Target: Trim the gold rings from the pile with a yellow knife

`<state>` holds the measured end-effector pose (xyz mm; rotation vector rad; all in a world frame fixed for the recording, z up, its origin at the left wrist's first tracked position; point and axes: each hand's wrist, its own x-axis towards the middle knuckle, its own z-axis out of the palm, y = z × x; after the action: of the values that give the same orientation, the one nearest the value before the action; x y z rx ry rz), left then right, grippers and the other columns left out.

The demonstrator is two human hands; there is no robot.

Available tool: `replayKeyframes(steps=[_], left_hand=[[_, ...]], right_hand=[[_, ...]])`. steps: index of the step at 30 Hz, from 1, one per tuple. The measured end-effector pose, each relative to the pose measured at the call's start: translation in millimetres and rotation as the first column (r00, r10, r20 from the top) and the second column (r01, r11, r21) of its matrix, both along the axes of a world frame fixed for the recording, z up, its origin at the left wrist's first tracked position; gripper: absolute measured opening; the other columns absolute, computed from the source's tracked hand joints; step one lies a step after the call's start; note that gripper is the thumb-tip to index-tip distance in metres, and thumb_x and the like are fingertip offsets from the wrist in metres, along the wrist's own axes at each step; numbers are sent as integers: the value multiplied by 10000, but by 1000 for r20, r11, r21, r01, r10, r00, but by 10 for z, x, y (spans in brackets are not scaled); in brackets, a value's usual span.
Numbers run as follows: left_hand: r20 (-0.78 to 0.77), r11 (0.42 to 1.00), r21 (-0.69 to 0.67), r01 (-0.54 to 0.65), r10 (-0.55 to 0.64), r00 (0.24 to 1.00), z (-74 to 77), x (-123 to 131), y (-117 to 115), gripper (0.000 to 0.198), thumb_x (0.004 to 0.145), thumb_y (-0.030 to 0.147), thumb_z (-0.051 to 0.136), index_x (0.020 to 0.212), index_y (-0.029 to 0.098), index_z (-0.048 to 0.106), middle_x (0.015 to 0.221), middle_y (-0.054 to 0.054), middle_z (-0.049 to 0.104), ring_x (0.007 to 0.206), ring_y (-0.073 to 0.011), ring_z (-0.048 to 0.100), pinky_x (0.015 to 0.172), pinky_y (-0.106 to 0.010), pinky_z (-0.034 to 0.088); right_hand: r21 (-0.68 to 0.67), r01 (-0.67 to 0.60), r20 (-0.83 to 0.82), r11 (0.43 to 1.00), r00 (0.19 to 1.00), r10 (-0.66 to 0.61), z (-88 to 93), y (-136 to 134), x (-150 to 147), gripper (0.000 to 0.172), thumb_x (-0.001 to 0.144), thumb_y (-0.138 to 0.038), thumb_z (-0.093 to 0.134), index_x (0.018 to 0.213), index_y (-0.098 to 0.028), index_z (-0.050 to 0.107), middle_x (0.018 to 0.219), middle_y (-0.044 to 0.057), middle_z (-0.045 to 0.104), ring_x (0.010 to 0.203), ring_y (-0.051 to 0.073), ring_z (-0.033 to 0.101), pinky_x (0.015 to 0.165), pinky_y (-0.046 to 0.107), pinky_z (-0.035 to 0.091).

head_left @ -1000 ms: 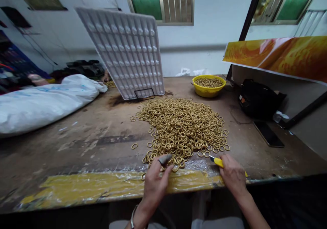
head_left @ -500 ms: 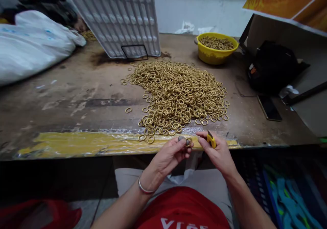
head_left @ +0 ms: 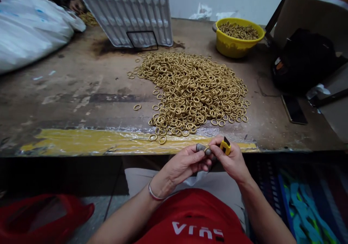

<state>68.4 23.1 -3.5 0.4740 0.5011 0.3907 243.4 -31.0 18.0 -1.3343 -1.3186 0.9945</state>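
Observation:
My left hand (head_left: 186, 162) is closed, pinching a small gold ring (head_left: 207, 149) between grey-capped fingertips just below the table's front edge. My right hand (head_left: 233, 161) is wrapped round a yellow utility knife (head_left: 225, 145), whose tip meets the ring. Both hands touch each other above my lap. On the worn wooden table (head_left: 81, 91) ahead lies a wide heap of gold rings (head_left: 191, 90), with a few stray rings (head_left: 137, 107) near it.
A yellow bowl (head_left: 236, 44) of rings stands at the back right. A white cell tray (head_left: 127, 12) leans upright at the back. A white sack (head_left: 29, 26) lies at the left. A black bag (head_left: 304, 61) and a phone (head_left: 294, 108) lie at the right.
My left hand picked a ring from the heap's near edge and drew back below the table edge. My right hand brought the knife to it. The view tilted down.

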Motion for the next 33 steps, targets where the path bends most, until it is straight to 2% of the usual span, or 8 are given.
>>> replayKeyframes(steps=[6,11,16,19,23,26,30,33], left_hand=[[-89,983,171,-72,89,992,64,-28,-16,285,760,359,840,869,128,714,804,-49,700,666,-116,609,651,-239,497],[-206,838,535,-108,253,945,159,-32,-4,293,822,414,756,768,137,678,694,-17,644,659,-130,561,675,-250,469],[-263,735,678,-25,275,925,226,-27,-10,260,845,397,704,750,162,650,697,-3,617,681,-141,543,703,-259,467],[-264,628,778,21,296,918,211,-37,-13,181,888,337,639,829,168,664,754,-13,631,719,-153,553,725,-267,467],[-248,407,908,97,337,908,247,-74,12,133,918,271,582,859,172,648,824,-36,636,771,-173,563,743,-286,464],[-202,325,942,88,337,920,389,-123,-5,152,934,238,550,804,186,607,809,-41,613,766,-176,551,729,-291,450],[-181,375,918,130,103,978,509,-195,-105,216,953,287,547,769,184,588,791,-50,591,736,-167,521,691,-290,421],[-243,614,776,145,79,967,391,-221,-110,344,901,458,644,726,170,572,661,-9,519,618,-127,443,588,-265,361]], right_hand=[[125,47,301,991,950,-83,-23,-83,-17,119,984,-242,531,932,-210,633,849,18,654,785,152,611,719,262,467],[132,-4,691,991,718,-89,-47,-185,-30,211,904,-71,469,991,-183,626,901,55,654,801,173,619,723,272,455],[131,21,812,991,571,-119,-39,-207,-66,241,857,-31,457,940,-192,616,870,46,647,760,173,609,680,268,434],[157,18,833,987,534,-142,-41,-205,-94,227,882,-36,449,927,-195,605,845,44,642,735,173,603,660,270,422],[222,-3,866,975,461,-196,-71,-161,-80,200,951,-78,439,999,-180,604,835,48,648,717,171,607,660,271,407],[167,96,923,981,336,-190,-104,-31,74,199,953,-81,444,970,-183,614,819,60,663,667,170,594,606,282,359],[103,389,950,915,234,-206,-150,219,360,201,873,-38,482,915,-178,621,789,75,690,605,179,570,567,301,301],[217,260,888,941,349,-300,-198,388,410,315,802,-9,488,1020,-194,622,933,67,720,751,191,633,662,282,379]])
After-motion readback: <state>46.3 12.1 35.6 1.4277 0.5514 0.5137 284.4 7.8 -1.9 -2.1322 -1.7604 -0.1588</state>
